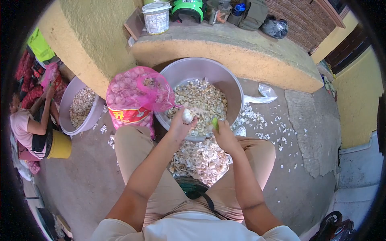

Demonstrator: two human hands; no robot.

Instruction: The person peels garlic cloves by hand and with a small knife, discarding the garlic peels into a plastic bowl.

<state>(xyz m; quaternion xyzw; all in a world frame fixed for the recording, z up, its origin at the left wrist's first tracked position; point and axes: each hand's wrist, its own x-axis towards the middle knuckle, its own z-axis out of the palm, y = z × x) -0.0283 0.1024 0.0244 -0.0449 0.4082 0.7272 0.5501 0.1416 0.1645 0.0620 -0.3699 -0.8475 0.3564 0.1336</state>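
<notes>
My left hand (179, 125) is closed around a whitish garlic bulb (187, 116), which shows between the thumb and fingers. In my right hand (226, 137) is a small tool with a bright green handle (216, 123); I cannot make out its blade. Both hands are over the near side of a large grey-purple basin (234, 80), the left a little apart from the right. Loose garlic cloves (207, 100) cover the basin's bottom. Against its left side leans a pink net sack (130, 90) full of garlic bulbs. Between my knees lies a heap of papery garlic skins (201, 158).
At far left another person (36, 122) sits by a second basin (66, 116) of garlic and a yellow bucket (60, 142). Behind my basin runs a concrete ledge (225, 50) bearing a white bucket (157, 19), green helmet (189, 10) and backpack (250, 15). Skins litter the floor at right.
</notes>
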